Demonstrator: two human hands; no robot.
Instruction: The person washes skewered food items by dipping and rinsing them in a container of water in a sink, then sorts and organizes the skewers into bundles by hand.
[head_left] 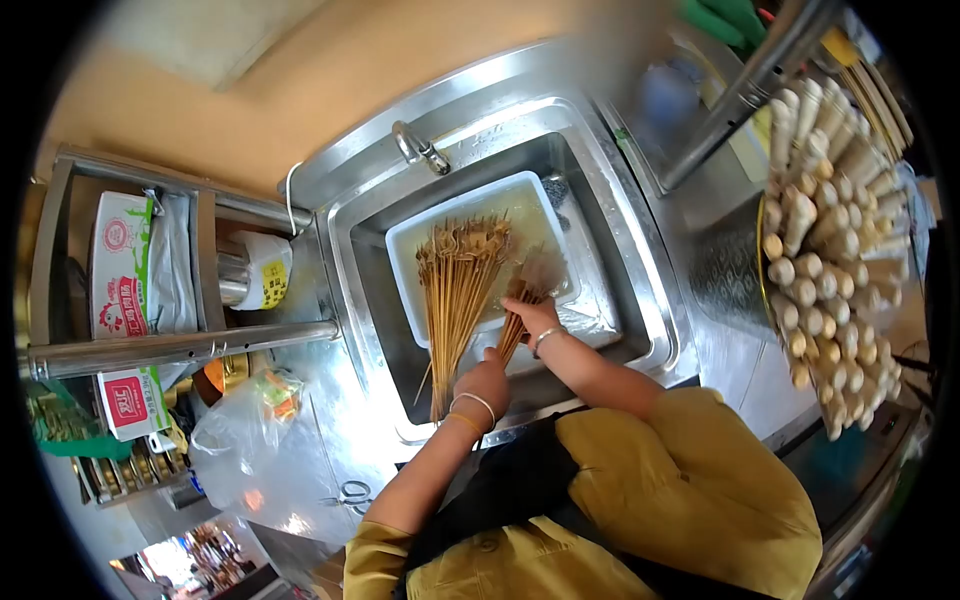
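Note:
Both hands are over a steel sink (372,290). My left hand (483,387) is closed around the lower ends of a small bunch of skewers (513,330). Higher up the same bunch, my right hand (532,316) grips the sticks near their food ends, which are blurred. To the left of this bunch, a larger bundle of skewers (455,300) leans in a white tub (403,262) holding cloudy liquid, with its food ends up and its bare sticks over the sink's near side. The tub stands inside the sink basin.
A faucet (420,150) is behind the tub. On the left are a metal rack (180,347) with boxes (120,265), a clear plastic bag (235,440) and scissors (352,494). A large container on the right holds many pale wrapped sticks (830,230).

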